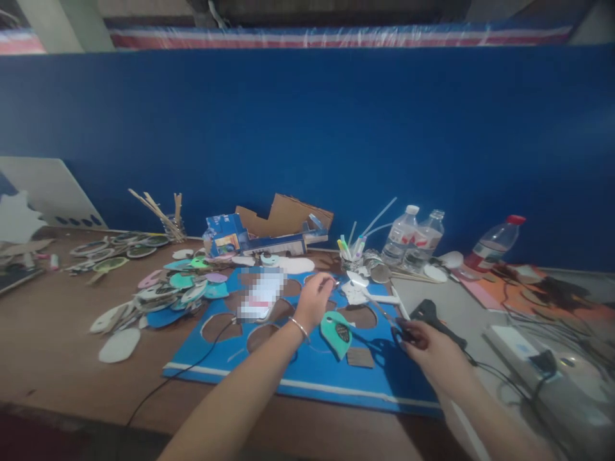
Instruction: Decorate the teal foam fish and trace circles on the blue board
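Note:
In my right hand is a pair of scissors with dark handles, its blades pointing up and left over a blue board with round cutouts. My left hand, a bangle at the wrist, has thumb and fingertips pinched together above the board; what they hold is too small to make out. Between the hands a teal leaf-shaped piece with a dark patterned patch lies on the board. Below it rests a small brown cardboard piece. White cut scraps lie just beyond the scissor tips.
Left of my left hand lies a phone with a cable. A pile of cut shapes spreads further left. Behind stand a cup of markers and water bottles. A black glue gun and cables lie at right.

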A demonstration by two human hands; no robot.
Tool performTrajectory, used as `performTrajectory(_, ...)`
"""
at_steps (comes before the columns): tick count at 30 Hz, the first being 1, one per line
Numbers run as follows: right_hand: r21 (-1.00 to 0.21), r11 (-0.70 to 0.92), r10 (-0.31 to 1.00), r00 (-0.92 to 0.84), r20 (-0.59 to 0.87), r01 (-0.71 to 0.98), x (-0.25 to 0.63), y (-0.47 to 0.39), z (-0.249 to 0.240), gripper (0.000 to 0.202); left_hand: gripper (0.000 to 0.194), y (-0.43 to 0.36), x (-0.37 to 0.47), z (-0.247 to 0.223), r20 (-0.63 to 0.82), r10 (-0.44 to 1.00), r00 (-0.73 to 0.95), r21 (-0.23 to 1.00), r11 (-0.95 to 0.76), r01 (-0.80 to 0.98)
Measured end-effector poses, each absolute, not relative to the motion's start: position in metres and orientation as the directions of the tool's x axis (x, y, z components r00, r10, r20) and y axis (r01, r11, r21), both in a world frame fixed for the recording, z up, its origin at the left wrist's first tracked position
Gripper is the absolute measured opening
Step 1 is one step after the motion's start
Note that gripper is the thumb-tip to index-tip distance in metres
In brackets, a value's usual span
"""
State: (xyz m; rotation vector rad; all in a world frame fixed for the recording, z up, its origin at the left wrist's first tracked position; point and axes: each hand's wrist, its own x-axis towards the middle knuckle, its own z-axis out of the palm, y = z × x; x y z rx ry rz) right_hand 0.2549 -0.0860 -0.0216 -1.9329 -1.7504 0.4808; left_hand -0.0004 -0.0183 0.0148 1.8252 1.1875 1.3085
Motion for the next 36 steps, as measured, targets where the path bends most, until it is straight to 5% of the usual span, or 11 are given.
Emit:
performTrajectory(4,-0.694,0.056,0.940,0.196,0.279,0.717,0.239,-0.087,-0.039,0.046,0.015,-0.014,-0.011,0.057,0.437,0.899,0.029,0.870,-0.430,0.242)
performTrajectory(9,-0.673,0.155,0.869,0.224,0.440,0.723,0.231,-0.095,-0.058,0.042,0.021,0.041,-0.055,0.091,0.443,0.894,-0.073,0.828,-0.376,0.416)
performTrajectory(15,-0.632,0.230,0.924,0.038,0.380,0.740,0.238,-0.101,-0.061,0.034,0.038,0.128,-0.124,0.101,0.270,0.926,-0.266,0.802,-0.063,0.594)
performTrajectory(25,-0.611,0.201,0.958,-0.025,0.284,0.766,0.236,-0.097,-0.062,0.033,0.049,0.219,-0.160,0.116,0.120,0.895,-0.430,0.893,0.093,0.440)
performTrajectory(36,-0.657,0.136,0.973,0.025,0.231,0.742,0.236,-0.094,-0.069,0.036,0.014,0.229,-0.153,0.108,0.131,0.940,-0.315,0.870,0.043,0.491)
